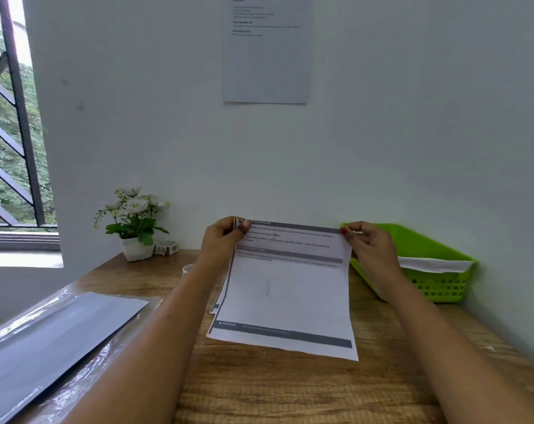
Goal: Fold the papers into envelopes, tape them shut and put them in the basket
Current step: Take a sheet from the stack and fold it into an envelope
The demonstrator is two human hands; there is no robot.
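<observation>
A printed white paper (287,295) with grey bands is held up by its top edge over the wooden table (290,390), its lower edge resting near the tabletop. My left hand (223,240) pinches the top left corner and my right hand (368,243) pinches the top right corner. More sheets peek out behind the paper's left side. A green plastic basket (437,286) stands at the right against the wall, holding a folded white paper (434,265). A roll of tape (187,269) shows partly behind my left forearm.
A potted white flower (134,223) stands at the back left, with a patterned tape roll (168,247) beside it. A plastic sleeve with a dark sheet (51,344) lies at the front left. A notice (267,48) hangs on the wall. The window is at the left.
</observation>
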